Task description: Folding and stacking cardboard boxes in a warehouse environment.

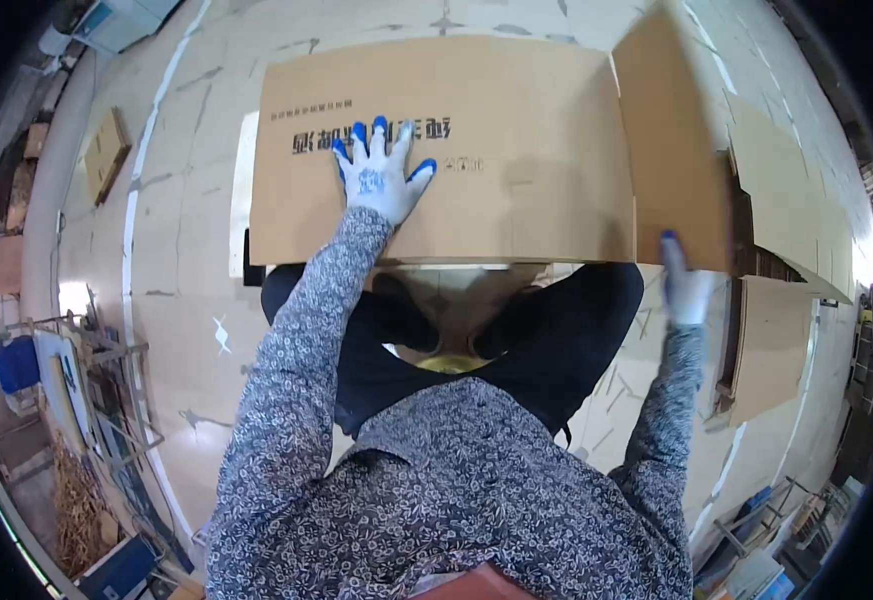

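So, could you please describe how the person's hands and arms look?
The left hand wears a white glove with blue at several fingertips and a blue print on its back. The right hand wears a whitish glove, blurred, with one blue tip showing. The long sleeves are dark with a pale floral pattern.

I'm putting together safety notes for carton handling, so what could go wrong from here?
The blurred cardboard flap might swing and catch the right hand at its near end. It could also snag or bump the opened cardboard close beside it. The left hand lies flat on the printed panel rather than around an edge, so the panel could slide toward the knees near its lower edge.
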`<state>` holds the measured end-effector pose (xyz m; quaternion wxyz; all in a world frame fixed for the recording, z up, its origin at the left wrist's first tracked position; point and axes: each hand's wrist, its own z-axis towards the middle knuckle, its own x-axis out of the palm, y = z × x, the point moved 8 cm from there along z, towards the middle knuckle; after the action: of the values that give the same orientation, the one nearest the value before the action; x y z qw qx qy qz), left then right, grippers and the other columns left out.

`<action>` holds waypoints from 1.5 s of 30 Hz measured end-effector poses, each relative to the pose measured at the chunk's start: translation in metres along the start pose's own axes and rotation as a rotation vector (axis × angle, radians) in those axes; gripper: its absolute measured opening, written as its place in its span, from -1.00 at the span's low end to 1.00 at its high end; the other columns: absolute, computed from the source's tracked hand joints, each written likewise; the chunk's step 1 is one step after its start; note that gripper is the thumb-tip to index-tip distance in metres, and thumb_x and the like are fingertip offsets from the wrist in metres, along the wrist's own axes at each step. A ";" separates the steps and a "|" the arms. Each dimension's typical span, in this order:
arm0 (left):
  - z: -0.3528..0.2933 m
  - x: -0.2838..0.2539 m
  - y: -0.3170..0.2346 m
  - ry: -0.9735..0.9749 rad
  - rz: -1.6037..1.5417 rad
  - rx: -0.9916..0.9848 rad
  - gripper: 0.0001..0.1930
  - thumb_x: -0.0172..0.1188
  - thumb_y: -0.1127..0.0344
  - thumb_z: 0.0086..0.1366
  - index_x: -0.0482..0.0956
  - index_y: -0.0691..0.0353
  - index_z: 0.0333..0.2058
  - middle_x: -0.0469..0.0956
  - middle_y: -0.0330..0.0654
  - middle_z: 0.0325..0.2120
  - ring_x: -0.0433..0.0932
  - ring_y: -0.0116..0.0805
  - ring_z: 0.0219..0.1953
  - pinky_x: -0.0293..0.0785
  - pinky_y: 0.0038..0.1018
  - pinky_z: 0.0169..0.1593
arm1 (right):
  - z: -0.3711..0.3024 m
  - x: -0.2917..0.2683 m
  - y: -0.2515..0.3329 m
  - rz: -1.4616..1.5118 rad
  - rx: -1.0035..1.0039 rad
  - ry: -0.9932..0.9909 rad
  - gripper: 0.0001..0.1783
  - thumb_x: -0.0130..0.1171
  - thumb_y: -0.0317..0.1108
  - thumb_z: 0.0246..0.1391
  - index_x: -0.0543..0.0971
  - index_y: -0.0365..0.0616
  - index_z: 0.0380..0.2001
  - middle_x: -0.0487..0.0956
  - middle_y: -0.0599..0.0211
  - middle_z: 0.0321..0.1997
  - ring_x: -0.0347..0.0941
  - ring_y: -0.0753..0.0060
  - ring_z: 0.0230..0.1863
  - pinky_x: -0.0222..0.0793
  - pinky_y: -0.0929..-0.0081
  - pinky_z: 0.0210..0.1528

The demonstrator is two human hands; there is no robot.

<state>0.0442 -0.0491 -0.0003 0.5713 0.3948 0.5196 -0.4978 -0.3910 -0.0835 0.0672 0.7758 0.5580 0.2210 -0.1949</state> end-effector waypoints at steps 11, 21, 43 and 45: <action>0.003 0.013 -0.003 0.055 0.031 -0.002 -0.25 -0.02 -0.27 0.28 0.11 -0.12 0.36 0.02 0.03 0.38 -0.13 0.16 0.42 -0.42 0.21 0.37 | -0.017 0.123 0.056 -0.750 -0.242 0.630 -0.19 0.29 -0.33 -0.12 0.31 0.14 0.29 0.27 0.00 0.34 0.16 -0.17 0.34 0.19 0.03 0.30; 0.000 0.005 -0.003 0.005 -0.011 -0.002 -0.27 -0.01 -0.24 0.29 0.12 -0.12 0.36 0.04 0.05 0.36 -0.12 0.17 0.41 -0.40 0.21 0.37 | 0.126 0.091 -0.116 0.484 0.799 0.222 -0.37 0.08 0.15 0.17 0.41 0.02 0.19 0.49 0.28 0.14 0.45 0.25 0.01 0.36 0.21 0.05; 0.003 0.000 -0.006 0.020 -0.027 0.014 -0.26 0.03 -0.20 0.28 0.13 -0.10 0.36 0.06 0.07 0.35 -0.11 0.19 0.40 -0.37 0.22 0.37 | 0.146 0.122 -0.066 -0.512 0.619 -0.060 -0.41 -0.09 0.10 0.25 0.50 -0.13 0.10 0.59 -0.01 0.00 0.53 0.05 0.04 0.33 0.21 0.14; 0.004 0.000 -0.011 0.017 -0.033 0.021 -0.26 0.04 -0.20 0.27 0.14 -0.10 0.36 0.05 0.07 0.35 -0.10 0.20 0.40 -0.36 0.22 0.36 | 0.142 0.117 -0.076 -0.501 0.606 -0.153 -0.39 -0.07 0.09 0.24 0.38 -0.02 0.22 0.51 0.00 0.13 0.42 0.01 0.16 0.28 0.11 0.19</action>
<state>0.0344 -0.0554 0.0012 0.5544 0.3964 0.5254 -0.5093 -0.3179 -0.2481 -0.0178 0.5186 0.6743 0.2245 -0.4754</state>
